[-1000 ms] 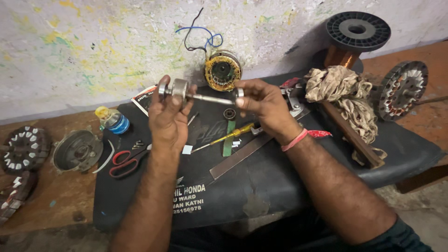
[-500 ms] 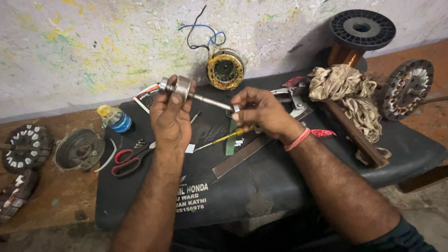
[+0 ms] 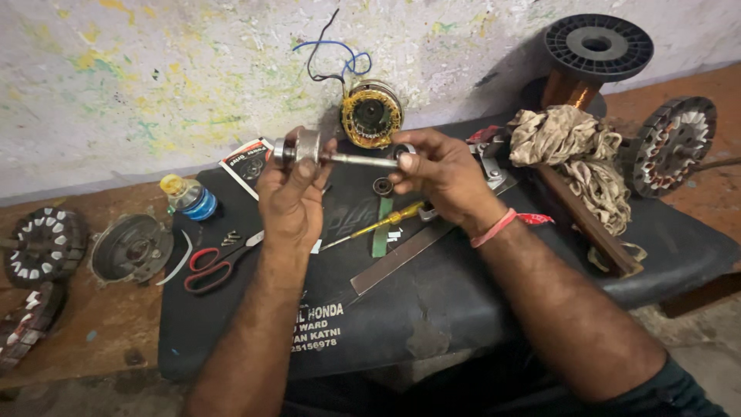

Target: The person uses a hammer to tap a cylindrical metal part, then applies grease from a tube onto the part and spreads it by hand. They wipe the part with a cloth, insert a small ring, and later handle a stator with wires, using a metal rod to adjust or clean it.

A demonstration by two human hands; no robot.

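Shaft held in both hands above the dark surface

Shaft (image 3: 351, 160), a metal rod with a thick steel rotor body at its left end, is held level just above centre of the frame. The rotor end is enclosed by the left hand (image 3: 292, 197), whose fingers are curled tight around it. The right end of the rod is pinched between thumb and fingertips of the right hand (image 3: 436, 174), where a small dark bearing ring (image 3: 403, 151) is seen on the rod; whether the ring is gripped or only touched cannot be told. A red thread band (image 3: 498, 226) is worn on the right wrist.

Below the hands, the black padded surface (image 3: 432, 293) carries a yellow-handled screwdriver (image 3: 374, 225), a green strip (image 3: 381, 228), a flat metal bar (image 3: 397, 259) and a loose bearing (image 3: 383, 186). Red-handled scissors (image 3: 212, 262) lie at left of centre, near a small bottle (image 3: 189, 197) with a yellow cap and blue base. A wound stator (image 3: 372, 113) with blue and black wires stands against the wall at upper centre. A spool of copper wire (image 3: 590, 66) and a bundle of rag (image 3: 575, 154) are seen at upper right, with a winding core (image 3: 670, 145) beside them. Further cores (image 3: 42, 243) and a round metal cover (image 3: 133, 249) lie on the wooden ledge at left.
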